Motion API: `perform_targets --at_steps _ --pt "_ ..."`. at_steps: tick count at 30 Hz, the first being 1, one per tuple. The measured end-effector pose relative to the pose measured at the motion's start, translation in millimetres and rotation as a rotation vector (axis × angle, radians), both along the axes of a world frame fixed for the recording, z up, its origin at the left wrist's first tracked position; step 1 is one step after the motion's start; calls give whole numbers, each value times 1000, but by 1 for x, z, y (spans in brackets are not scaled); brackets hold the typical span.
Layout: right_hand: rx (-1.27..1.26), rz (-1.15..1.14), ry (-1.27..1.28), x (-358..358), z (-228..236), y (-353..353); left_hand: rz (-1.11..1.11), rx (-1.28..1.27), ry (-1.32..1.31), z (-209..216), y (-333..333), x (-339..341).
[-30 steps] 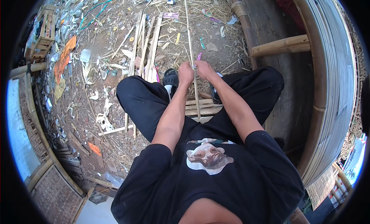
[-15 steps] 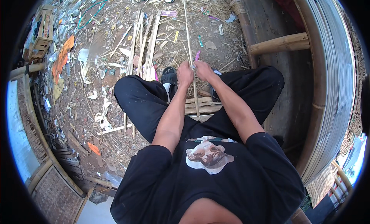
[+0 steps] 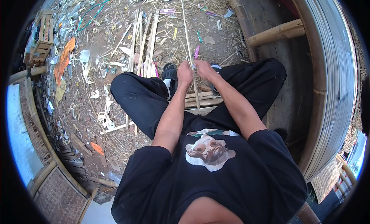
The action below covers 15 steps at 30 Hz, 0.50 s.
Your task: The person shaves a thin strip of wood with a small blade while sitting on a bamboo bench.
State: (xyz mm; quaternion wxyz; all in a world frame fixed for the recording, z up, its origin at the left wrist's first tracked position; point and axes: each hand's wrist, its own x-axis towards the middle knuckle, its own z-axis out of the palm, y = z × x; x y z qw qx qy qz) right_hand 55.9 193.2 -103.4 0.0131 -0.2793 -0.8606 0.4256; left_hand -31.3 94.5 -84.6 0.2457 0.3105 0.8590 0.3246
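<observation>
A long, thin bamboo strip (image 3: 187, 33) runs away from me between my knees, its near end over some wooden slats (image 3: 204, 103). On its left side, the fingers of my left hand (image 3: 185, 74) are closed round it. My right hand (image 3: 206, 70) pinches it from the right, level with the left. Between the two hands a thin sliver stands slightly off the strip. A small pale spot shows at the fingertips, too small to name. My fingers hide the part of the strip they grip.
Several pale bamboo slats (image 3: 151, 43) lie on the littered dirt ground to the left. A wooden crate (image 3: 44, 37) stands at the far left. Close on my right is a bamboo frame (image 3: 320, 77) with a crossbar (image 3: 277, 32) and a bundle of thin strips (image 3: 341, 70).
The strip's near end has shifted slightly away from me. Both hands keep nearly the same place and grip. My view has tilted a little.
</observation>
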Motion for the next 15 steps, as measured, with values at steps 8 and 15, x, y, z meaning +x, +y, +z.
perform_targets --at_steps 8,15 --pt "23 1 -39 4 9 -10 -8 61 9 2 -6 -2" --pt "19 19 -55 15 13 -21 -12 86 -18 -2 -21 11"
